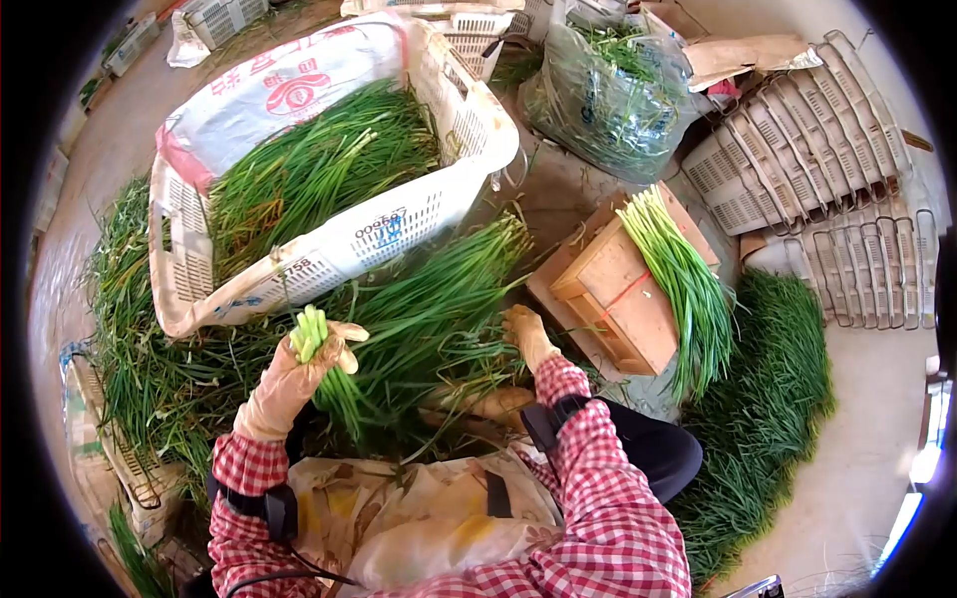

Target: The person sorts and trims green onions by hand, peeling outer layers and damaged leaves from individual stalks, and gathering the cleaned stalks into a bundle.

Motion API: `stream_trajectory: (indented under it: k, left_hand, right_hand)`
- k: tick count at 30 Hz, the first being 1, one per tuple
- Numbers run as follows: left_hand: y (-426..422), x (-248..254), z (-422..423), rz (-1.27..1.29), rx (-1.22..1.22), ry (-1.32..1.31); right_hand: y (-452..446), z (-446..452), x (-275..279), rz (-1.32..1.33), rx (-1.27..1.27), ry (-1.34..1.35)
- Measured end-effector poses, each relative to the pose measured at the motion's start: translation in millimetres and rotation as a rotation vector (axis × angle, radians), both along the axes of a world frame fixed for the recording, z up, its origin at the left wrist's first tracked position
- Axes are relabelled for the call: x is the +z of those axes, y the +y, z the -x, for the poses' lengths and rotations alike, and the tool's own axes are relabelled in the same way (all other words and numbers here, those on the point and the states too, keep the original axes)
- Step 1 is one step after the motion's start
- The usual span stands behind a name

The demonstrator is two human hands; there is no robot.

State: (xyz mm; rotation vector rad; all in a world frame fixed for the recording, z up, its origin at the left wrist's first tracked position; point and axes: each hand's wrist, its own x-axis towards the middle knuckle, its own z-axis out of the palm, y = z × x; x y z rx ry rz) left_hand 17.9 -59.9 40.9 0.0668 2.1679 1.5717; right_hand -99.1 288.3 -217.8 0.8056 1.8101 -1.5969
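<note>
The bunch [311, 332], left of centre, looks light, firm at its pale ends but limp and easily bruised along the leaves, so the ends seem the best grip. The left hand [282, 384] is closed around it there. The right hand [527, 337], mid-frame, has curled fingers beside the pile [429, 289]; whether it grips any stalks I cannot tell. The palm hides part of the bunch, and its leaf tips blur into the pile beneath the crate [439, 199].
</note>
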Motion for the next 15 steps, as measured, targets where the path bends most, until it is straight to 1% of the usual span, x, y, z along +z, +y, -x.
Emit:
stream_trajectory:
  k: [2, 4, 5, 7, 8, 9, 10, 11, 12, 13, 14, 15]
  left_hand:
    - [4, -7, 3, 0.019, -0.022, 0.293]
    - [16, -8, 4, -0.641, 0.454, -0.081]
    - [2, -6, 10, -1.062, 0.553, -0.502]
    - [-19, -68, 3, -0.368, 0.360, -0.170]
    - [-21, -74, 0, -0.299, 0.347, -0.124]
    - [-22, -81, -3, -0.229, 0.335, -0.078]
    - [1, -51, -1, -0.288, 0.404, -0.031]
    - [12, -36, 5, -0.259, 0.458, -0.062]
    - [23, -21, 11, -0.233, 0.512, -0.094]
    - [21, -23, 13, -0.283, 0.459, -0.116]
    - [18, -28, 14, -0.331, 0.405, -0.139]
    - [26, -23, 16, -0.388, 0.439, -0.219]
  right_hand:
    - [-13, 11, 10, -0.043, -0.132, -0.039]
    - [-31, 25, 23, -0.080, -0.260, -0.068]
    - [-33, 30, 21, -0.100, -0.324, -0.084]
    - [-26, 39, -8, -0.014, -0.205, 0.003]
    - [-28, 40, -7, 0.029, -0.146, 0.044]
    - [-33, 35, -6, 0.140, -0.247, 0.147]
    - [-35, 33, -9, 0.229, -0.145, 0.311]
    - [-42, 27, 29, 0.233, -0.030, 0.348]
    - [-54, 18, 86, 0.243, 0.088, 0.388]
    - [-57, 10, 112, 0.324, 0.176, 0.438]
    - [-62, 4, 130, 0.463, 0.215, 0.500]
    - [-65, -2, 155, 0.494, 0.282, 0.495]
